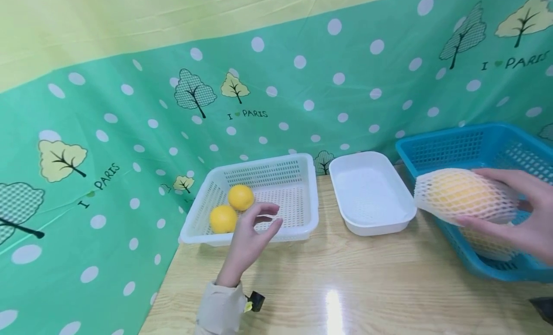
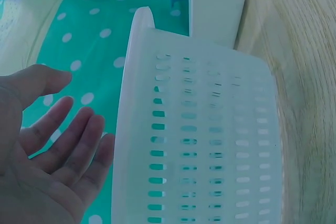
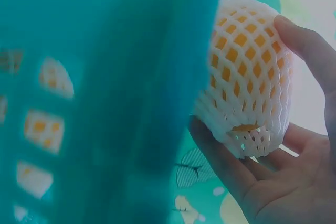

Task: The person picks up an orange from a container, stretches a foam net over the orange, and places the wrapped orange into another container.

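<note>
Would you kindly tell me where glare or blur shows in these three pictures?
Head view: a bright streak of glare on the table, near the bottom edge; left wrist view: the white basket looks fairly clear; right wrist view: the blue basket blurs in the foreground, the netted fruit looks sharper.

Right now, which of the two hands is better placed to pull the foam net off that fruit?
The left hand, I'd judge: it holds nothing, while the right hand grips the netted fruit. The left is by the white basket, though, so the hands would likely need to meet.
</note>
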`<state>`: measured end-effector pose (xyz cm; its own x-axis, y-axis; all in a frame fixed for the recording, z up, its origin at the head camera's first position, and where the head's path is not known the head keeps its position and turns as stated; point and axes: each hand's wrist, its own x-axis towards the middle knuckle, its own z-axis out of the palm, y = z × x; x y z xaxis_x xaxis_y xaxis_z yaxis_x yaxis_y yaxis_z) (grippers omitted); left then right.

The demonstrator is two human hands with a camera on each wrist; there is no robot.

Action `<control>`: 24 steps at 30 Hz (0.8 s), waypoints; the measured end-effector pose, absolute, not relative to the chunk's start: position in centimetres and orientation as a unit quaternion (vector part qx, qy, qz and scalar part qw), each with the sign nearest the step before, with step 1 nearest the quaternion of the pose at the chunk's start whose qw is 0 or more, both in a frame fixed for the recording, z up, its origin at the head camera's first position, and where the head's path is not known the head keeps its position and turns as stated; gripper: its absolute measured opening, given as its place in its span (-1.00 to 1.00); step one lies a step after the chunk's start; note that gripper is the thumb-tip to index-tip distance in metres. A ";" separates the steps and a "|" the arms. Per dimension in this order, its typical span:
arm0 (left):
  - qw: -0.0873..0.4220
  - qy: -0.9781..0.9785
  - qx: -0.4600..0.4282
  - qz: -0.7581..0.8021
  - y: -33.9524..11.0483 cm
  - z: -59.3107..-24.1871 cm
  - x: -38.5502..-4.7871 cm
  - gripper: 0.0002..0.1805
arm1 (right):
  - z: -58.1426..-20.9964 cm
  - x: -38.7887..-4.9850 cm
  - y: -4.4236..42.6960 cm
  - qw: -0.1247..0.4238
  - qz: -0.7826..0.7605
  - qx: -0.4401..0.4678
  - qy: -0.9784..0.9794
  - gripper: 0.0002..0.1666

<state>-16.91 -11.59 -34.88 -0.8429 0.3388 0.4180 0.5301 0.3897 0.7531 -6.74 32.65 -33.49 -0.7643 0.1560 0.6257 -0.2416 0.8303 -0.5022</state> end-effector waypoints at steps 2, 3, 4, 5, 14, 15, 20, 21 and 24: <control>0.096 -0.829 -0.259 -0.486 -11.8 -34.9 -17.0 -0.74 | -33.4 -6.9 33.4 0.333 0.283 -0.007 -0.900 0.12; 0.096 -0.830 -0.257 -0.485 -11.9 -34.8 -17.0 -0.73 | -33.3 -7.0 33.7 0.328 0.278 -0.021 -0.903 0.13; 0.096 -0.831 -0.255 -0.485 -12.0 -34.8 -17.0 -0.73 | -33.2 -7.2 34.0 0.321 0.271 -0.036 -0.907 0.13; 0.098 -0.832 -0.253 -0.484 -12.2 -34.7 -17.1 -0.72 | -33.1 -7.4 34.3 0.315 0.266 -0.048 -0.910 0.14; 0.097 -0.846 -0.220 -0.476 -13.5 -34.2 -17.5 -0.70 | -33.5 -9.3 37.3 0.294 0.209 -0.095 -0.928 0.27; 0.097 -0.847 -0.217 -0.475 -13.6 -34.2 -17.6 -0.70 | -33.6 -9.5 37.7 0.287 0.197 -0.105 -0.932 0.32; 0.098 -0.848 -0.211 -0.476 -14.1 -34.3 -17.9 -0.69 | -34.8 -10.1 39.6 0.244 0.161 -0.149 -0.945 0.50; 0.098 -0.848 -0.210 -0.476 -14.2 -34.2 -18.0 -0.69 | -35.1 -10.2 39.8 0.238 0.164 -0.155 -0.945 0.50; 0.100 -0.851 -0.206 -0.473 -14.5 -34.0 -18.1 -0.69 | -35.7 -10.4 40.8 0.239 0.171 -0.160 -0.942 0.47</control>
